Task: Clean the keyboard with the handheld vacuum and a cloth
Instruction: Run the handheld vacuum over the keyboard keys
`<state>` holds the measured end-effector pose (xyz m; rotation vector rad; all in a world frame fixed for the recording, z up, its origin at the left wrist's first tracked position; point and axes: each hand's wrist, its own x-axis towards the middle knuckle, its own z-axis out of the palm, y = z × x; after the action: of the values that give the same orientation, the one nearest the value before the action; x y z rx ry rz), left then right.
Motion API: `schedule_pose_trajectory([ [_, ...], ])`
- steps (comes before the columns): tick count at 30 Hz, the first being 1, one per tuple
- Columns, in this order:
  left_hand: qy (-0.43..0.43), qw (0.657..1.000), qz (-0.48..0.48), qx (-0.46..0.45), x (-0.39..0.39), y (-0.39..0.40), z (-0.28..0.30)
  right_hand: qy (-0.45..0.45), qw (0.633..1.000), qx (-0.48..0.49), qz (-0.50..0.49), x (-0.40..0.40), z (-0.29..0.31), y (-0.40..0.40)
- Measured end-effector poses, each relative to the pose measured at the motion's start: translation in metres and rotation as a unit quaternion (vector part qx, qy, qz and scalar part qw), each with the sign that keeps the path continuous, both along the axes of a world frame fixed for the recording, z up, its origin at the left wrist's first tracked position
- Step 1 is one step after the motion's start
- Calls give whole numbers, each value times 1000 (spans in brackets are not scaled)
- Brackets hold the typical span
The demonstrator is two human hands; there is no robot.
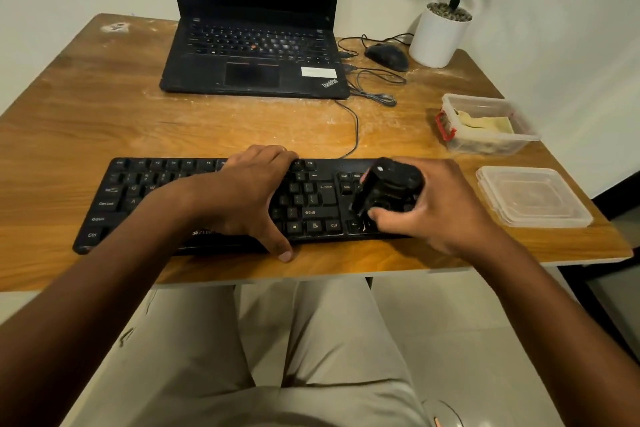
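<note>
Head view: we see black keyboard [207, 204] flat near front edge of wooden desk [86, 121]. Left hand [249, 191] spread over middle keys — palm down, grasping nothing. Right hand [433, 208] clenched round black handheld vacuum [388, 189] — nozzle down on keyboard's right end. Cloth unseen.

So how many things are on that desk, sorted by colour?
Black: 4 (laptop, mouse, keyboard, handheld vacuum)
White: 1 (plant pot)
Clear plastic: 2 (container, lid)
Total: 7
</note>
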<state>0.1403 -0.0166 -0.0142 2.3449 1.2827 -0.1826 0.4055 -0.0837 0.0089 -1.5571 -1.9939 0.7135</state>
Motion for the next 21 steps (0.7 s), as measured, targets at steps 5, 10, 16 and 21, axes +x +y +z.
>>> schedule_pose_trajectory([
  [5,-1,1000,0,-2,1,-1,2,44,999,-17,2,11,11,-3],
  [10,1,1000,1,-5,1,-2,4,-3,999,37,6,-10,-1,6],
  [16,-6,1000,1,2,0,-1,3,9,999,-26,37,3,11,-13],
  [21,3,1000,5,-2,2,-3,5,12,999,46,-24,-6,5,6],
])
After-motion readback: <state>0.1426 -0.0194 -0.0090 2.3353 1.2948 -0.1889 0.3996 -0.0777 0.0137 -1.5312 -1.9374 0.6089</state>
